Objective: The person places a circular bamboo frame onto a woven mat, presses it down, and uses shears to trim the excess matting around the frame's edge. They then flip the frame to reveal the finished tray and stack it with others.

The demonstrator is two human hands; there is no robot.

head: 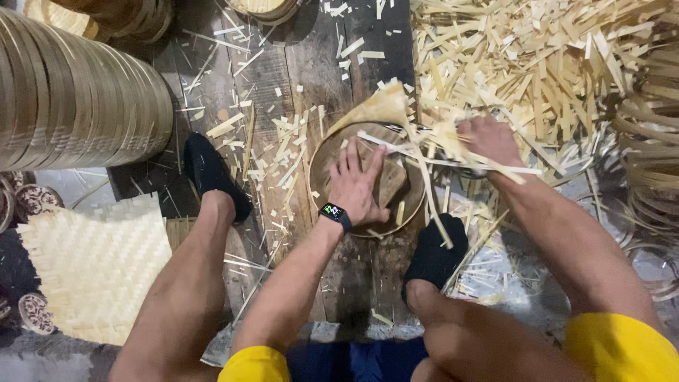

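Observation:
My left hand (357, 184), with a dark watch on the wrist, presses flat with spread fingers on a woven mat piece inside a round bamboo hoop (322, 152) on the wooden floor. The woven bamboo mat (382, 106) curls up over the hoop's far edge. My right hand (488, 141) is closed around loose ends of the mat's strips at the hoop's right rim. Both of my feet in black socks (212, 173) (438, 251) flank the hoop.
A tall stack of round bamboo rims (78, 92) lies at the left. A flat woven mat (99, 265) lies at the lower left. A heap of cut bamboo strips (523, 64) fills the upper right, with loose hoops (647, 141) at the right edge.

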